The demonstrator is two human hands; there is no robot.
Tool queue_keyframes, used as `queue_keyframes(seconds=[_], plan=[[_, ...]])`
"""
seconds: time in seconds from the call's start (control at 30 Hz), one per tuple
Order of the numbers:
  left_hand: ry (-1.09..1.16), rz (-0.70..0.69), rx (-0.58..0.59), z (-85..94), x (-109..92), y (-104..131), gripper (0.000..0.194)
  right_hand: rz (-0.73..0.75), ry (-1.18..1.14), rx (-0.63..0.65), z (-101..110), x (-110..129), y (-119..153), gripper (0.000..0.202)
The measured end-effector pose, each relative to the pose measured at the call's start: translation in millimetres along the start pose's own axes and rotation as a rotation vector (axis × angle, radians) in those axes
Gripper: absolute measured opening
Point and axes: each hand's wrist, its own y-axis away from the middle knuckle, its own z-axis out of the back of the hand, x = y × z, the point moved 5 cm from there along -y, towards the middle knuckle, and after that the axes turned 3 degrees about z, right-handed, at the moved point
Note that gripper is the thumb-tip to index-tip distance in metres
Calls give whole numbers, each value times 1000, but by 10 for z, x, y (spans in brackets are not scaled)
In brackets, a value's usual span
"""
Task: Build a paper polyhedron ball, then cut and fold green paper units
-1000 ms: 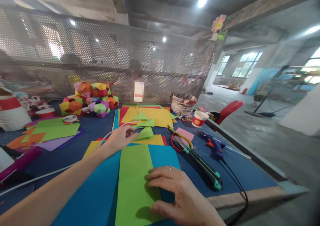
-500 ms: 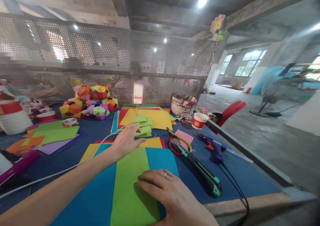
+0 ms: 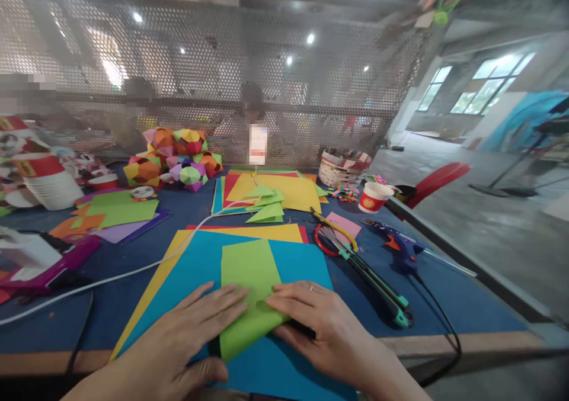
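Note:
A green paper strip lies on a large blue sheet, its near end curled up and folded over. My left hand rests with fingers spread on the strip's left edge and the blue sheet. On the right, my right hand has the curled edge of the green paper between its thumb and fingers. A yellow sheet shows under the blue one. Beyond them, small green folded pieces sit by a stack of coloured paper.
Scissors, a green-and-black cutter and a glue gun lie right. A paper cup and basket stand behind. Folded paper balls and stacked cups are left. A white cable crosses the table.
My left hand has come back from the green pieces to the strip. The strip's near end is now lifted and folded over, with my right hand on it. The view has shifted.

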Motion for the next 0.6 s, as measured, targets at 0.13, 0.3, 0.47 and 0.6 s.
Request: queue_keyframes(seconds=[0.13,0.3,0.47,0.6], plan=[[20,20,-105,35,-28,-66,80,-16,-24,-28,20,-9,-10,29],[75,-15,-159,151,-19,-126,74,-94,-104,2,51,-44,-19,30],[67,-121,-310,222,-43,-198,46,-186,-111,72,94,-20,-25,43],[-124,-111,-491,232,-149,-200,41,-112,75,123,39,216,-54,97]])
